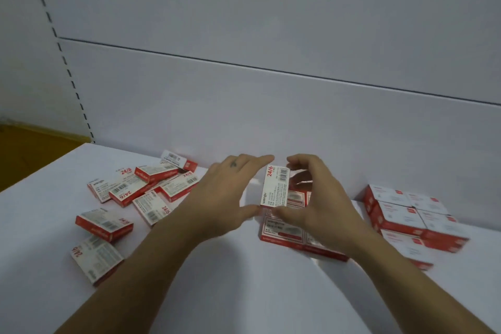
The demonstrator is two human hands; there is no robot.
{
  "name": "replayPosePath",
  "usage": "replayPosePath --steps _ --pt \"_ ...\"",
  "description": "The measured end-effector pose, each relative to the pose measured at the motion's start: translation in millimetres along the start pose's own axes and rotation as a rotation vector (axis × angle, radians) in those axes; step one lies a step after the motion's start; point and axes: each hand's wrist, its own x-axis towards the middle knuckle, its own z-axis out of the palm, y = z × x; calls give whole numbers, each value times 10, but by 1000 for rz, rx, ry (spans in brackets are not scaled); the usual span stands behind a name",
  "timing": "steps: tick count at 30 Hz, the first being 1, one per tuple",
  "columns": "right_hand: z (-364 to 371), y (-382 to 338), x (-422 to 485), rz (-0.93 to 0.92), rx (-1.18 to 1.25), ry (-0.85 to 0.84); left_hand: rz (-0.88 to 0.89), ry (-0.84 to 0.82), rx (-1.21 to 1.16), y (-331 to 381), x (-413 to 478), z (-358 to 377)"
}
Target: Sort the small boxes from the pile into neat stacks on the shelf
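Held box (275, 188) hangs between both hands, just above the low middle stack (282, 233) on the shelf (244, 293). The loose pile (141, 187) lies to the left and the finished stacks (401, 214) to the right. Right hand (317, 198) pinches the box end to end, thumb at the near end, curled fingers over the far end. Left hand (227, 192) is spread, fingers straight along the box's left side; contact unclear. Risk: a skewed release would leave the box overhanging or knock the boxes beneath out of line. It also shows its barcode face, so it may land mismatched. Long axis runs near to far, far end tipped slightly right, the 24/6 mark at the far end.
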Motion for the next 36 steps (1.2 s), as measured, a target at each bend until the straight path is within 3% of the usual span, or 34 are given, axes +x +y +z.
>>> replayPosePath --steps 5,9,12,21,24,28,33,36 --pt "-146 61 -378 44 53 38 143 71 -166 96 -45 314" --pt "-181 106 -592 92 139 63 291 135 -170 131 -56 445" --pt "-177 147 -641 85 236 100 302 151 -158 148 -42 434" --pt "-176 122 -670 34 324 96 224 196 -236 186 -13 411" --pt "-166 105 -648 81 405 139 123 65 -459 276 -41 386" --pt "-154 76 -627 307 684 189 -162 -118 -844 485 -106 347" --pt "-196 57 -596 472 945 204 -231 -134 -1115 425 -76 302" --pt "-237 19 -599 500 930 214 -213 -90 -1163 398 -67 291"
